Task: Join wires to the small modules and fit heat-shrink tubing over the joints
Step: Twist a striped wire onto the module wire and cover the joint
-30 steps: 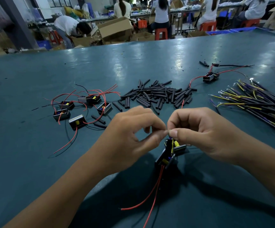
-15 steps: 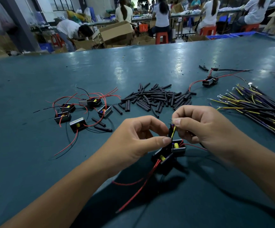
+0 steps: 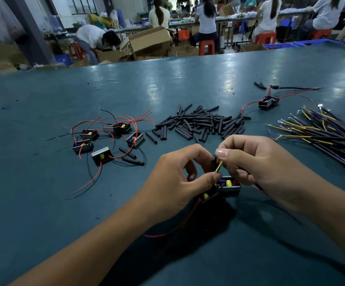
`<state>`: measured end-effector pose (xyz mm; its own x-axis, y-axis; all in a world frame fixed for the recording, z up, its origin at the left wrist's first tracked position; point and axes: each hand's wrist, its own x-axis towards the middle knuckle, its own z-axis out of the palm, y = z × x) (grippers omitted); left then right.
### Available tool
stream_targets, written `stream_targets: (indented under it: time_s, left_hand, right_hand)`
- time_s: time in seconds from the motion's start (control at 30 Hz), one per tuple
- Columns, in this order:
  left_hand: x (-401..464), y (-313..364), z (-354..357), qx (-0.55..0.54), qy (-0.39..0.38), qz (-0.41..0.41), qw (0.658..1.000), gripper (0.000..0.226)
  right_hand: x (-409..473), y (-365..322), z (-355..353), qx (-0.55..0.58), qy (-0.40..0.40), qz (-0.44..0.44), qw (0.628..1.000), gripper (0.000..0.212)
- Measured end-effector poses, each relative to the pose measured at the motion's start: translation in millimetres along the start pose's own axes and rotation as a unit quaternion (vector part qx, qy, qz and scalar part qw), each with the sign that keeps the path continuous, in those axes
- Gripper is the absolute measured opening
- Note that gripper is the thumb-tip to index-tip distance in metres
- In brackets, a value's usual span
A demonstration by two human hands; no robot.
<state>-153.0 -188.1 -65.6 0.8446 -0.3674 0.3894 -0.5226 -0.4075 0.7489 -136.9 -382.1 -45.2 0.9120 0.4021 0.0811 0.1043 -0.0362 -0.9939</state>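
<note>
A worker's left hand (image 3: 179, 178) and right hand (image 3: 248, 162) each pinch an end of a short yellow wire (image 3: 218, 166) just above a small black module (image 3: 228, 185) held low over the green table (image 3: 43, 203). The risk, by the look of it: the thin wire slips from the fingertips or bends before the joint holds, since both grips are fine pinches. The pile of black tubing (image 3: 200, 124) lies near, beyond the hands, not yet fitted.

Teal worktable (image 3: 167, 83), cardboard boxes (image 3: 148, 41), red stools (image 3: 206, 46), far workbench (image 3: 225, 19), windows (image 3: 82, 5)
</note>
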Motion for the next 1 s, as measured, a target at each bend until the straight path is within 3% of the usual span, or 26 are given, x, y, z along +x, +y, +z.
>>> stream_targets:
  time_s: [0.13, 0.27, 0.53, 0.7, 1.0]
  left_hand:
    - [-0.2, 1.8, -5.3, 0.06, 0.003, 0.042, 0.997, 0.009]
    - [1.7, 3.3, -10.9, 0.101, 0.006, 0.057, 0.993, 0.009]
    - [3.6, 1.2, -26.7, 0.171, -0.009, 0.034, 0.985, 0.021]
    - [1.0, 4.8, -25.1, 0.251, 0.004, 0.025, 0.968, 0.019]
    - [-3.9, 7.6, -5.5, 0.042, 0.056, -0.057, 0.996, 0.014]
  right_hand:
    - [0.0, 3.4, -0.5, -0.115, 0.001, -0.035, 0.993, 0.039]
    - [0.8, 5.9, -2.3, -0.162, -0.004, -0.051, 0.985, 0.019]
    - [-4.5, 7.3, -0.4, -0.237, 0.031, -0.149, 0.959, 0.025]
    - [-4.7, 12.8, 1.7, -0.301, 0.039, -0.195, 0.933, 0.013]
    - [-0.4, 17.7, -1.4, -0.284, 0.051, -0.208, 0.935, 0.008]
